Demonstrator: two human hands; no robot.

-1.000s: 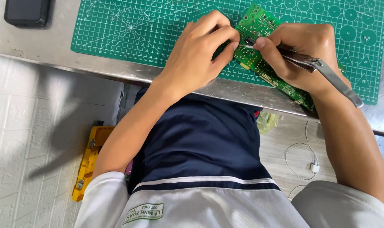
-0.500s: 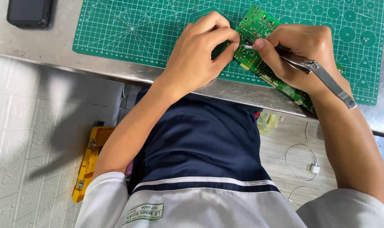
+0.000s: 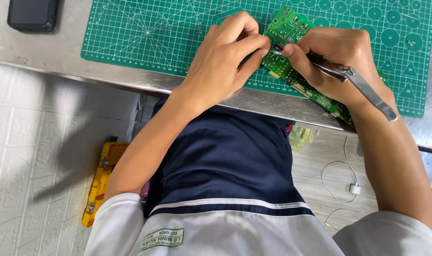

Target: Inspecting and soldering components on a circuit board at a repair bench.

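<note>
A long green circuit board (image 3: pixel 292 28) lies at an angle on the green cutting mat (image 3: pixel 144 33), its lower end reaching the metal table's front edge. My left hand (image 3: pixel 225 61) rests on the board's left edge and pins it with the fingertips. My right hand (image 3: pixel 337 59) grips metal tweezers (image 3: pixel 363 85) like a pen, with the tips on the board right next to my left fingertips. Both hands cover most of the board's middle.
A black phone (image 3: pixel 33 14) lies at the table's far left corner. Below the steel table edge (image 3: pixel 130 83) are a yellow tool (image 3: pixel 99 182) on the tiled floor and a white cable (image 3: pixel 346 178). My dark lap fills the centre.
The hands stay on the board; the tweezers' tips have shifted slightly along it. Nothing was picked up or let go.
</note>
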